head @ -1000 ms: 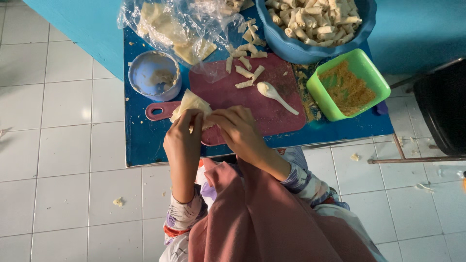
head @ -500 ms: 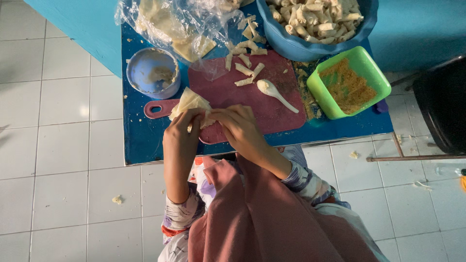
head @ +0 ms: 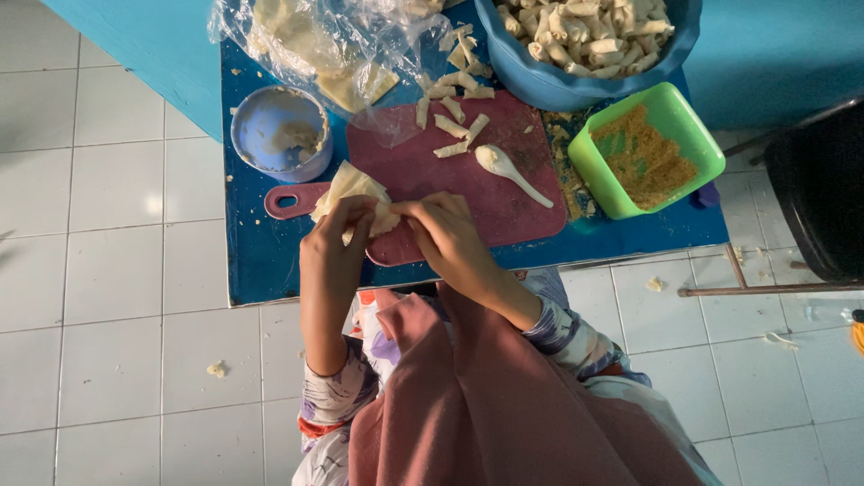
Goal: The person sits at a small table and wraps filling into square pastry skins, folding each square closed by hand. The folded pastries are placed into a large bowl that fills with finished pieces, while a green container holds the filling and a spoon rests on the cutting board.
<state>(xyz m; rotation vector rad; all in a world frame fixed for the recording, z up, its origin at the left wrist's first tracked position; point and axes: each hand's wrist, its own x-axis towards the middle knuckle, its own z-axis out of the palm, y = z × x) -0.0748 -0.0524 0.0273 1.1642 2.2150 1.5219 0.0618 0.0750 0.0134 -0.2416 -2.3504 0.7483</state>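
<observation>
left hand (head: pixel 335 245): closed on the pale wrapper (head: pixel 353 191), middle of frame
right hand (head: pixel 447 236): pinched shut on the same wrapper
under them: a red board (head: pixel 504 202)

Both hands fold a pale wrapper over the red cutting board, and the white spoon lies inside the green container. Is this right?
Not quite. The head view shows the white spoon lying on the red cutting board, not inside the green container. The left hand and right hand do fold the pale wrapper over the board.

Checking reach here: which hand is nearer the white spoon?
Right. The right hand is just below-left of the white spoon on the board; the left hand is farther left, holding the wrapper.
</observation>
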